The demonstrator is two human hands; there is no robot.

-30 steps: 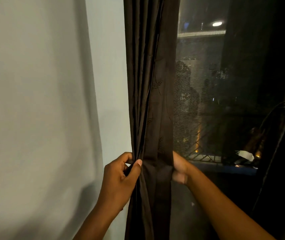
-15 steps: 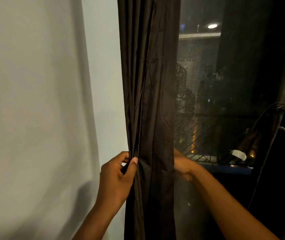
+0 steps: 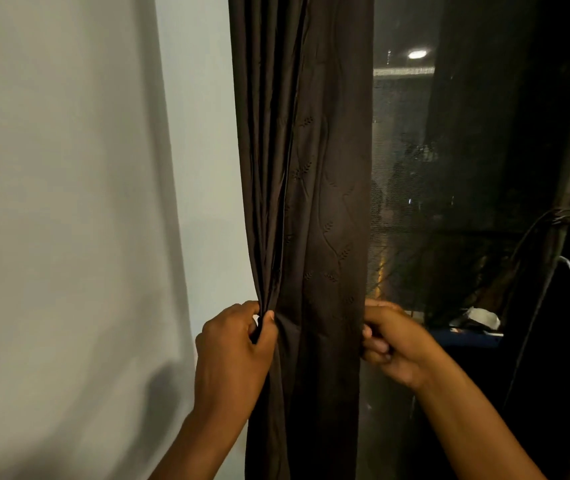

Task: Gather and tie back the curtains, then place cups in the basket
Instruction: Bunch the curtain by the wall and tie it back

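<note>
Dark brown fabric of the curtain point(image 3: 314, 209) hangs in vertical folds between a pale wall point(image 3: 69, 202) on the left and a dark window point(image 3: 408, 209) on the right; a leaf pattern is stitched into the cloth. The left hand point(image 3: 233, 355) pinches the gathered pleats at the curtain's left edge between thumb and fingers. The right hand point(image 3: 392, 344) is clenched on the curtain's right edge, fingers curled around the cloth. A second curtain point(image 3: 553, 244), tied back at mid-height, hangs at the far right. No cups or basket are in view.
</note>
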